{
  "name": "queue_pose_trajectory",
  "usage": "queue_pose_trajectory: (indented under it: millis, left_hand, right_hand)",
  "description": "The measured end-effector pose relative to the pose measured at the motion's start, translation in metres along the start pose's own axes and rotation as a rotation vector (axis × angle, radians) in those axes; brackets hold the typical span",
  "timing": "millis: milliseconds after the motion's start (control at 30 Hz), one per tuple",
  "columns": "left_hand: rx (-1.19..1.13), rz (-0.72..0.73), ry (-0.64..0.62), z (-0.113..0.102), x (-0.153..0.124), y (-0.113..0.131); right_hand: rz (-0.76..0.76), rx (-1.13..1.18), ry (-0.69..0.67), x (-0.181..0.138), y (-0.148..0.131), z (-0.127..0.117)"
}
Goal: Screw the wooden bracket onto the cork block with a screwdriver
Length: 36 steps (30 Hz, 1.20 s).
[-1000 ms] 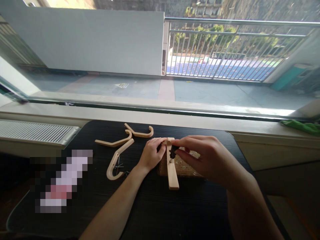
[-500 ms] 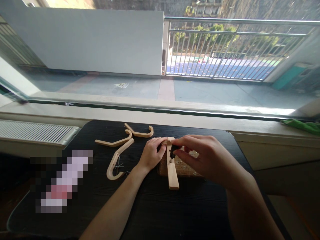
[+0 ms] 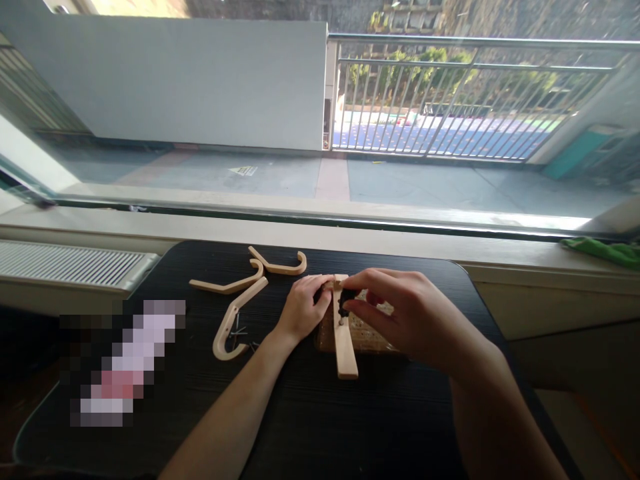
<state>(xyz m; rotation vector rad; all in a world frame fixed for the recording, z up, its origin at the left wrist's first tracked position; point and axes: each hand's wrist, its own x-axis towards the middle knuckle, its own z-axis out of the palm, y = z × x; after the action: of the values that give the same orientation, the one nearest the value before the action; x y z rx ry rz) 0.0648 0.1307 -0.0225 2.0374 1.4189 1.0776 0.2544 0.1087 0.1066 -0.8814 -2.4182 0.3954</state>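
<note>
A straight wooden strip (image 3: 344,343) lies across a light wooden perforated board (image 3: 367,335) on the black table (image 3: 320,413). My left hand (image 3: 301,309) is curled on the far end of the strip and holds it down. My right hand (image 3: 400,317) pinches a small black screwdriver (image 3: 343,305) that stands upright on a screw in the strip. Three curved wooden hooks lie to the left: one (image 3: 235,319) nearest, one (image 3: 227,285) behind it, one (image 3: 281,265) at the back.
Several dark screws (image 3: 241,333) lie by the nearest hook. A blurred-out object (image 3: 125,363) rests at the table's left. Behind the table run a window sill (image 3: 350,240), a radiator grille (image 3: 65,263) and a green cloth (image 3: 603,252) at the right.
My right hand's fingers have shifted slightly around the small screwdriver; the strip, board and left hand stay where they were.
</note>
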Motion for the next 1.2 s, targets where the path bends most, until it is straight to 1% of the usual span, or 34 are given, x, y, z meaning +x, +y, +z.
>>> queue_pose_trajectory:
  millis: [367,700,967,1067,1200]
  left_hand:
    - [-0.012,-0.004,-0.007,-0.0007,0.0004,0.0014]
    - [-0.023,-0.012,-0.017,-0.0008,-0.0001,-0.0003]
    - [-0.022,-0.027,-0.019,-0.0008,-0.0001,0.0008]
    - [-0.014,-0.017,-0.023,-0.0011,-0.0001,0.0015]
    - [0.007,-0.012,0.006,-0.001,0.0,0.0014]
  right_hand:
    - [-0.004,0.022,-0.035,0.0,-0.0006,0.0005]
    - [-0.006,0.003,-0.032,0.0017,-0.0022,-0.0008]
    - [0.004,0.042,-0.031,0.0048,-0.0024,0.0024]
    - [0.009,0.023,-0.04,0.0044,-0.0023,0.0018]
    - [0.036,-0.043,-0.046,0.0031,-0.0022,0.0008]
